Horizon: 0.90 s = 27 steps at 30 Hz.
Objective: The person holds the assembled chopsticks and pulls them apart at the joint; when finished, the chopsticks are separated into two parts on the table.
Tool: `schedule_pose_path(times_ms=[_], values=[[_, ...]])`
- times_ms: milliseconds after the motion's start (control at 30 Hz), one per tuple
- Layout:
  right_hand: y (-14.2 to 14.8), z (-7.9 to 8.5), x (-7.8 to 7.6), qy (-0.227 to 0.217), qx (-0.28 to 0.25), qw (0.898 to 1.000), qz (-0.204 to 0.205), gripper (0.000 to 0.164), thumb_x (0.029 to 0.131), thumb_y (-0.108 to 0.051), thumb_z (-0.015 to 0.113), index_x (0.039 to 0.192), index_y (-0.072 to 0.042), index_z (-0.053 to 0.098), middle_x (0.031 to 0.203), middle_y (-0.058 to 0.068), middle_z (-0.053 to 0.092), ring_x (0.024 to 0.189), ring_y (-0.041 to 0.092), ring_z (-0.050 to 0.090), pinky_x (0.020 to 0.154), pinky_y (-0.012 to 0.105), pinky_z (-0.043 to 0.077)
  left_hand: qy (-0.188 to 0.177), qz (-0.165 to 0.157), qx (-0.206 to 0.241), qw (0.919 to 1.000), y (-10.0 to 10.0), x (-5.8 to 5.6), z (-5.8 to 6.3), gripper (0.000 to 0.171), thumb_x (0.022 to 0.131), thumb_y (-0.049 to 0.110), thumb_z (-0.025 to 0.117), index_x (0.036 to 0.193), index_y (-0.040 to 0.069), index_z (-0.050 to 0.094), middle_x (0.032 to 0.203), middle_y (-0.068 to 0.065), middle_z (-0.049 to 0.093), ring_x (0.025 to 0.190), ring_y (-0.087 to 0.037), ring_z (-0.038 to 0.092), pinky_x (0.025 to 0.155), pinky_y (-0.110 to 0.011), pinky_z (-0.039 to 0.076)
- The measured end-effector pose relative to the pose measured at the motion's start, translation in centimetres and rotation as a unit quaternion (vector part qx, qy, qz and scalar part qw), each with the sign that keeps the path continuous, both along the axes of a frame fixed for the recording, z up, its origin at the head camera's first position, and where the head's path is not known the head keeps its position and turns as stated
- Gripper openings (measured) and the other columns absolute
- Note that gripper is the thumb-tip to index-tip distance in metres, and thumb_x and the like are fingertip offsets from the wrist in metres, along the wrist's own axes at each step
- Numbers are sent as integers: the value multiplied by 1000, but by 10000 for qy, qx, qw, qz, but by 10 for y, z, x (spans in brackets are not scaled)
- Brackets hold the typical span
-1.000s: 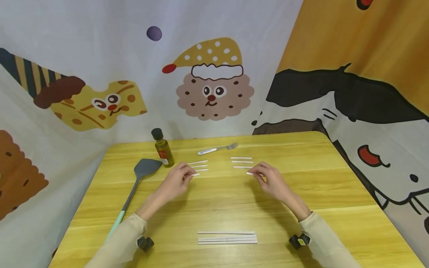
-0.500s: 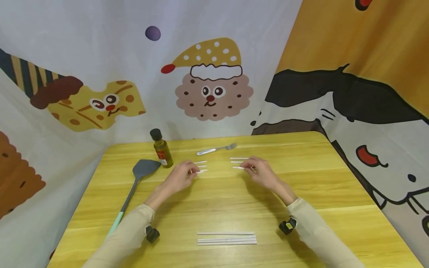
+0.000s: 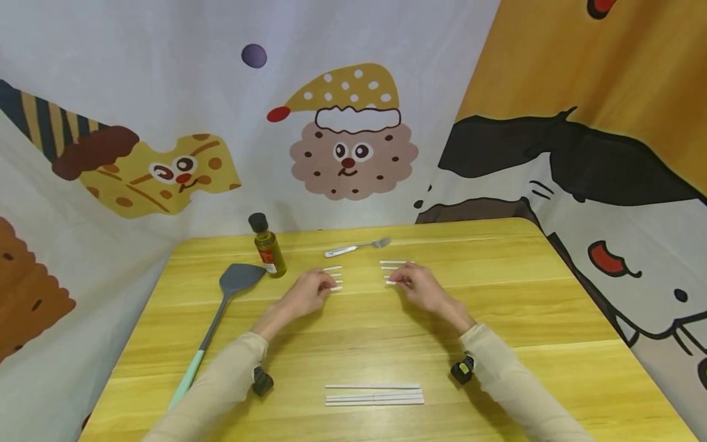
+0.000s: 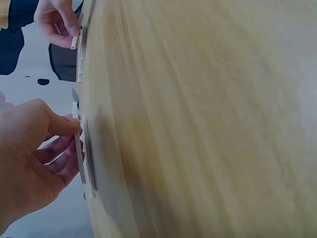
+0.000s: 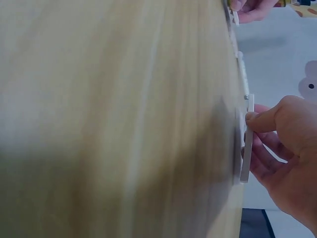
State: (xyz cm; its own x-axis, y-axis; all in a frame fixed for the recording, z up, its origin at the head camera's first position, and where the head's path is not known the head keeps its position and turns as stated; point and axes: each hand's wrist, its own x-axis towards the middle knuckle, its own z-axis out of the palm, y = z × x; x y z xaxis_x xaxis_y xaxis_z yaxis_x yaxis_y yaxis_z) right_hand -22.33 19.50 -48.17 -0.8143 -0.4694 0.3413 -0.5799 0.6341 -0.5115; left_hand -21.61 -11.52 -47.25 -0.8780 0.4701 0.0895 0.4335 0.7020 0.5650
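My left hand [image 3: 305, 294] pinches a short thin white stick [image 4: 80, 163] between thumb and fingers. That stick lies alongside a column of similar short sticks [image 3: 333, 268], at its near end. Mirroring it, my right hand [image 3: 424, 291] pinches another short white stick [image 5: 246, 161] by thumb and fingertips, at the near end of the right column of short sticks [image 3: 389, 262]. Both held sticks are close over the wooden table, roughly parallel to the others. My fingers partly cover the outer ends of both columns.
Longer white sticks [image 3: 374, 398] lie together near the table's [image 3: 364, 344] front. Behind the columns is a fork [image 3: 353, 248] with a white handle. At left stand an oil bottle [image 3: 268, 250] and, lying beside it, a grey spatula [image 3: 240, 277]. A printed curtain [image 3: 221, 80] hangs behind.
Both hands have moved inward, toward each other, each carrying its short stick to the near end of its column. The long sticks, fork, bottle and spatula stay put.
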Motion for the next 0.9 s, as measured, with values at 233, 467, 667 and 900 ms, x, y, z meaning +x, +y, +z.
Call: schedule_pose_path(times_ms=[233, 467, 667, 900], values=[[0, -7, 0, -111, 51, 9999, -68, 13, 88, 5, 73, 95, -7, 76, 88, 5, 67, 78, 12, 60, 67, 25, 54, 84, -120, -62, 9999, 3, 0, -3, 17, 90, -5, 67, 102, 5, 75, 94, -3, 65, 85, -14, 60, 78, -28, 55], [2, -10, 1, -131, 70, 9999, -83, 14, 89, 5, 71, 95, -7, 76, 90, 4, 65, 80, 13, 61, 71, 26, 57, 265, -234, -87, 9993, 3, -1, -5, 18, 88, -6, 68, 100, 6, 75, 92, -5, 66, 83, -13, 59, 75, -26, 54], [3, -13, 3, -33, 117, 9999, -73, 15, 90, 5, 71, 97, -7, 76, 91, 4, 65, 81, 13, 61, 70, 27, 57, 211, -141, -20, 9997, 3, -3, -7, 19, 89, -7, 66, 100, 6, 75, 94, -4, 67, 84, -13, 59, 76, -28, 54], [3, -11, 7, 153, 132, 9996, -172, 15, 88, 5, 73, 96, -8, 76, 91, 4, 66, 82, 16, 63, 72, 29, 58, 120, -72, -26, 9999, 6, -2, -8, 20, 90, -6, 66, 101, 8, 75, 95, -3, 66, 85, -13, 60, 78, -28, 55]])
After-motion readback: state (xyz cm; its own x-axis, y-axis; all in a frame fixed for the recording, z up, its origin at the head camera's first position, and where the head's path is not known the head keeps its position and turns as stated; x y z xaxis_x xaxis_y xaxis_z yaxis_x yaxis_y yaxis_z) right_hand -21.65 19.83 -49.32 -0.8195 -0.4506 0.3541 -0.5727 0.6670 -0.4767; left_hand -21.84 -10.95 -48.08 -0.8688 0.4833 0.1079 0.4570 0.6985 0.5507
